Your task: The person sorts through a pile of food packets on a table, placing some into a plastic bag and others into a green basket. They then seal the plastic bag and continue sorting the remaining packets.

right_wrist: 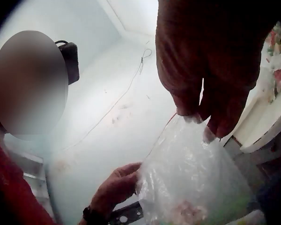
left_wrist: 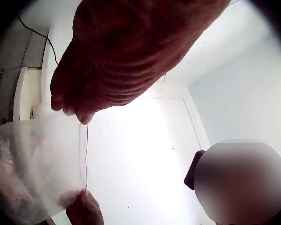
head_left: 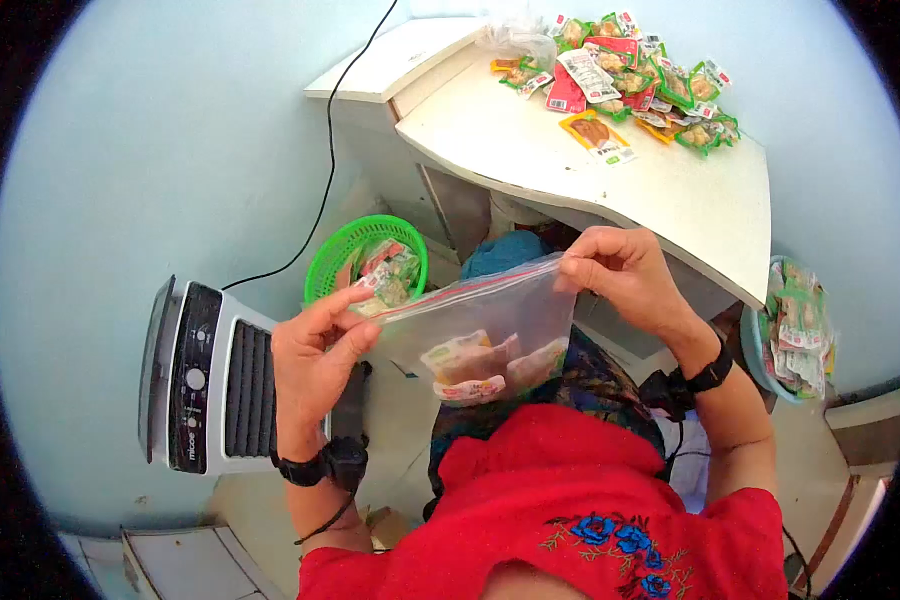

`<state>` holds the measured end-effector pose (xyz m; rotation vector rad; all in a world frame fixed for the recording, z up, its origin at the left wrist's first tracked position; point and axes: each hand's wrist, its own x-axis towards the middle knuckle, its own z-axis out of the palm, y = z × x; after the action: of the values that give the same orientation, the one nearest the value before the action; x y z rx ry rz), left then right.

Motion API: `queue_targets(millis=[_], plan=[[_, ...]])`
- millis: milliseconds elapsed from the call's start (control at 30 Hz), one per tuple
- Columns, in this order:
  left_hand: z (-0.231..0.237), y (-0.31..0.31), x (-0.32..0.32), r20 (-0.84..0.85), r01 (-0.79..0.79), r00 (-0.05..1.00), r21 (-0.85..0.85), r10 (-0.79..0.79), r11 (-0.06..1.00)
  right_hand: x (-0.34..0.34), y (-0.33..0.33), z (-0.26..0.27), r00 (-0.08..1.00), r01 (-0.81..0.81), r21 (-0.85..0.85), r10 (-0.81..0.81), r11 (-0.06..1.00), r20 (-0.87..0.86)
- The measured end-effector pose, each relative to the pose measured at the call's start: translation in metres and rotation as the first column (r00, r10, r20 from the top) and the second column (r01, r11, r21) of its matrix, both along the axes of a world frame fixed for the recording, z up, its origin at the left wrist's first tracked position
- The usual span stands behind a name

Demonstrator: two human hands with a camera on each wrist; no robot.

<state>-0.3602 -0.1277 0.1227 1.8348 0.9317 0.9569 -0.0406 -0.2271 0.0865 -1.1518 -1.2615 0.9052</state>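
A clear zip bag with a red strip along its top edge hangs above the lap, several small packets lying at its bottom. The left hand pinches one top corner and the right hand pinches the other, the top edge stretched between them. In the left wrist view the left hand is above the bag. The right wrist view has the right hand holding the bag by its edge, the left hand at the far corner.
Loose packets are heaped on the white table, a yellow packet nearer its edge. A green basket with packets stands on the floor, a blue basket of packets at right. A white appliance stands at left.
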Motion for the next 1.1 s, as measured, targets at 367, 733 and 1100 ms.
queue_targets(millis=[367,733,1100], plan=[[0.007,-0.006,0.009,-0.085,-0.055,0.993,0.264,0.079,0.963,-0.010,-0.005,0.005,0.991,0.073,0.088,-0.062,0.993,-0.119],[0.005,-0.017,-0.001,0.094,-0.057,0.994,0.033,0.054,0.998,-0.015,-0.018,0.002,0.986,0.098,0.066,-0.088,0.993,-0.143],[-0.001,-0.019,0.018,0.141,-0.264,0.961,0.199,0.239,0.944,-0.019,-0.016,-0.002,0.979,0.121,0.108,-0.101,0.987,-0.179]])
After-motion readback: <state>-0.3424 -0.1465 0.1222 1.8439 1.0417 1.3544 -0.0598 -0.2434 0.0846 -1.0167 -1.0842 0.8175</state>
